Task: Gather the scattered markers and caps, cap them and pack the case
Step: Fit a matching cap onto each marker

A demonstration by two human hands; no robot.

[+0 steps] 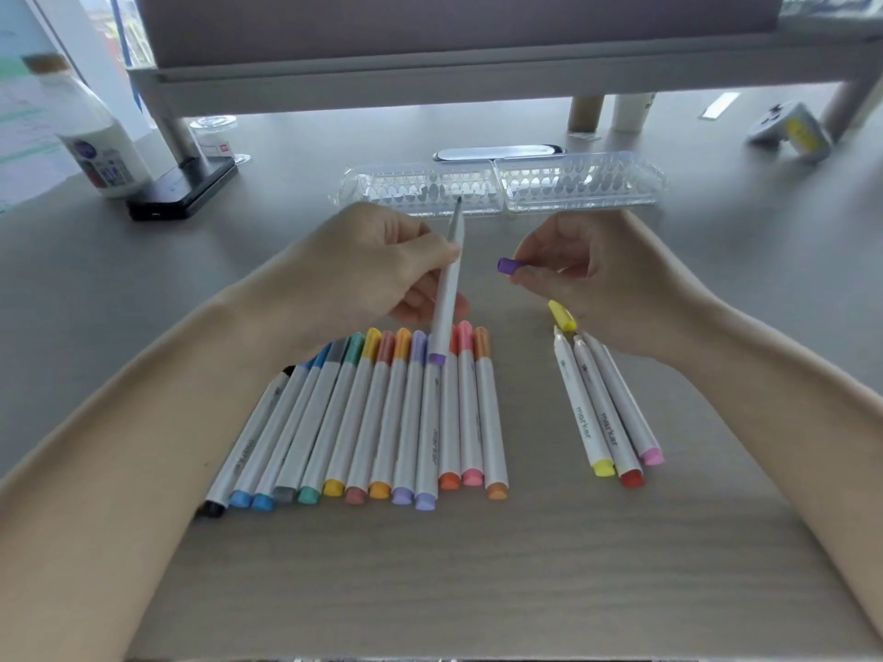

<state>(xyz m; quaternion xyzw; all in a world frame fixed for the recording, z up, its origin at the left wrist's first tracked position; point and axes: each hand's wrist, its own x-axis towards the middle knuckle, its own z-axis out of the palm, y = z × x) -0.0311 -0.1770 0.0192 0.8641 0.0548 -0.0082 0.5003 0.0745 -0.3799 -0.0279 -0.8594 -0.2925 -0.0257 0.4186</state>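
My left hand (382, 265) grips an uncapped white marker with a purple end (449, 289), its tip pointing up and away from me. My right hand (587, 269) pinches a purple cap (507, 266) a short way right of that marker. Below the left hand, several capped markers (372, 422) lie side by side in a row. Three uncapped markers (607, 413) with yellow, red and pink ends lie under my right wrist. A yellow cap (563, 316) lies at their tips. The clear plastic case (501, 186) lies open beyond both hands.
A white bottle (100, 140) and a black device (184, 191) stand at the back left. A monitor stand (430, 83) spans the back. A grey and yellow object (793, 131) sits at the back right, and two cylinders (607, 112) stand under the stand.
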